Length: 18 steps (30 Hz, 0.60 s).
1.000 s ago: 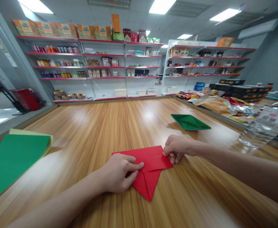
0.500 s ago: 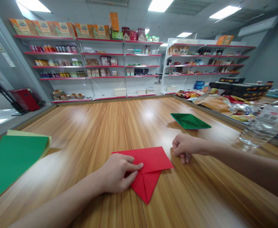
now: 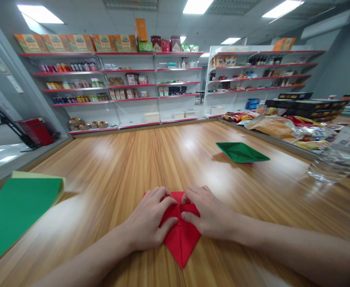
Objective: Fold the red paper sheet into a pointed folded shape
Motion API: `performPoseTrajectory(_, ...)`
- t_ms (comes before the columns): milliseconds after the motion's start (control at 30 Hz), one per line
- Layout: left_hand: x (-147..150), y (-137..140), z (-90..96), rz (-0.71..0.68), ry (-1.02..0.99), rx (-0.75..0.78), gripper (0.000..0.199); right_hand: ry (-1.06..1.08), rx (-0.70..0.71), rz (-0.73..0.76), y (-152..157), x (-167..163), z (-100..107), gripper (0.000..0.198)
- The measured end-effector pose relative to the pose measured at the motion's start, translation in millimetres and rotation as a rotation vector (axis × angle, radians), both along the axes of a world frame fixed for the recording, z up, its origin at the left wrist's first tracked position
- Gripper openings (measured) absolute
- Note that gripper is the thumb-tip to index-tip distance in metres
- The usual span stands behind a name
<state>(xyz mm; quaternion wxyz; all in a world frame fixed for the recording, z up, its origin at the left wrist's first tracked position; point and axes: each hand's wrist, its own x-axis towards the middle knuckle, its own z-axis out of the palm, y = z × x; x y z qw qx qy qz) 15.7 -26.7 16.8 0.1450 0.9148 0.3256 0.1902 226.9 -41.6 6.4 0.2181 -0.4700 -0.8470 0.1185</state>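
A red sheet of folded origami paper (image 3: 181, 241) lies on the wooden table in front of me, one pointed corner toward me. My left hand (image 3: 151, 217) rests on its left side, with thumb and fingers curled onto the folded layer. On the other side my right hand (image 3: 207, 211) grips the same layer, its thumb near the centre crease. The two hands almost meet, and between them the upper flap is partly lifted. Much of the paper's far edge is hidden under the fingers.
A folded green paper piece (image 3: 243, 152) sits farther back on the right. Green sheets (image 3: 22, 215) lie at the left edge. A clear plastic bottle (image 3: 331, 163) stands at the right, near snack packets (image 3: 276, 127). Stocked shelves (image 3: 133, 97) line the back.
My right hand has come left from the bare table onto the red paper. The far flap, flat before, is now partly raised between both hands.
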Motion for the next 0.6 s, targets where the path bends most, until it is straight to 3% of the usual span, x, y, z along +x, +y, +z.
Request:
performPoseTrajectory(133, 3.8, 0.4, -2.0, 0.084, -0.129, -0.156, 0.006, 0.104, -0.007, 0.030, 1.1, 0.4, 3.8, 0.003)
performPoseTrajectory(233, 4.2, 1.6, 0.8, 0.147, -0.204, -0.288, 0.010, 0.158, 0.003, 0.038, -1.0, -3.8, 7.6, 0.003)
performPoseTrajectory(333, 3.6, 1.7, 7.1, 0.179, -0.219, -0.293, 0.011, 0.184, 0.026, 0.032, -2.2, -7.1, 10.3, 0.004)
performPoseTrajectory(467, 2.1, 2.3, 12.9, 0.204, -0.151, -0.167, 0.015, 0.198, 0.076, 0.006, -2.0, -6.6, 12.8, 0.007)
performPoseTrajectory(600, -2.9, 5.5, 16.4, 0.256, -0.116, 0.219, 0.025, 0.223, 0.273, -0.058, -0.3, -2.0, 16.1, 0.009)
